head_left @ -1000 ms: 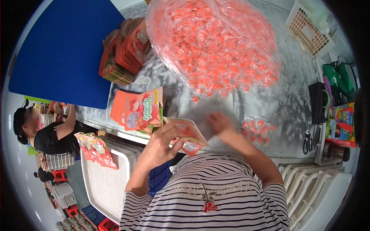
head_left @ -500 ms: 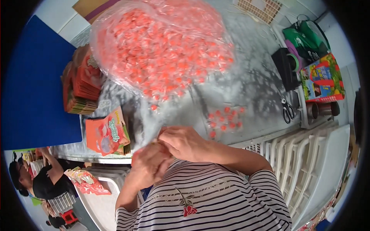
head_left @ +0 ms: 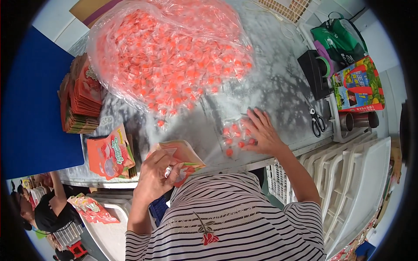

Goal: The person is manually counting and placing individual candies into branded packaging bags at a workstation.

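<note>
My left hand (head_left: 153,174) grips a red and pink printed pouch (head_left: 183,153) at the table's near edge, its fingers closed on the side. Something small and white shows between those fingers, too small to name. My right hand (head_left: 266,138) lies with fingers spread over a small group of clear-wrapped red candies (head_left: 229,142), partly covering them. Beyond both hands a large clear plastic bag (head_left: 98,71) lies open, heaped with the same wrapped red candies (head_left: 174,65). Left of my left hand is a short stack of pouches (head_left: 109,153).
Taller pouch stacks (head_left: 82,98) stand at the left beside a blue panel (head_left: 39,104). Black-handled scissors (head_left: 317,122), a black tape dispenser (head_left: 312,74) and a colourful bag (head_left: 357,87) lie right. White crates (head_left: 344,187) stand below the right edge. Another person (head_left: 50,204) is at lower left.
My right hand has left the pouch and reached right onto the small candy group. My left hand still holds the pouch, now turned into clear view. The whole view has shifted slightly.
</note>
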A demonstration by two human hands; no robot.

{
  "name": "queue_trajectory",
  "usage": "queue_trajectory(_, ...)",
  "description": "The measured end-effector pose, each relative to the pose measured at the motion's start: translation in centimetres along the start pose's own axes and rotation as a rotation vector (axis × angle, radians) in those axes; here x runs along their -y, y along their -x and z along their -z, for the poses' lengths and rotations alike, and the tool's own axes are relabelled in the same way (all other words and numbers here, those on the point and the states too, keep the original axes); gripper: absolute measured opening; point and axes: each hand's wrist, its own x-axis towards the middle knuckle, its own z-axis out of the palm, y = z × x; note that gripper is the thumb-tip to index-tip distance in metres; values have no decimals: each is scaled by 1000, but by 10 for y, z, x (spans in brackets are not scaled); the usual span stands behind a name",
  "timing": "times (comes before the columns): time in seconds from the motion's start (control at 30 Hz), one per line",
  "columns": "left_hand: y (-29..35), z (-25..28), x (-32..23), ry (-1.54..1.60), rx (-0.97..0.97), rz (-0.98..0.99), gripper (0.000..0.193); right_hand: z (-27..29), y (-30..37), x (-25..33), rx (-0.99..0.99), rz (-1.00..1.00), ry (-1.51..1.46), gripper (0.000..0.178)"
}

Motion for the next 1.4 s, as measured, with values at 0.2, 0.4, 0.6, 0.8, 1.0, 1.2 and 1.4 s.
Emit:
queue_trajectory(0.2,-3,-1,-5,-41,-1,-37,12,-12,8,-15,-157,116,-47,67)
queue_trajectory(0.4,-10,-2,-8,-43,2,-40,12,-24,12,-20,-366,10,-51,29)
queue_trajectory(0.6,-12,-5,-7,-11,60,-20,13,10,-36,23,-504,-644,-1041,7)
queue_trajectory(0.8,-15,-9,-4,-12,98,-93,15,35,-82,134,-306,-327,-1869,19)
queue_trajectory(1.0,-4,-1,-2,103,115,-25,13,13,-104,175,-306,-20,-1188,27)
queue_trajectory(1.2,-2,5,9,130,61,-71,12,8,-93,176,-328,244,-630,28)
queue_trajectory(1.4,1,4,10,141,74,-56,14,23,-77,186,-334,140,-724,30)
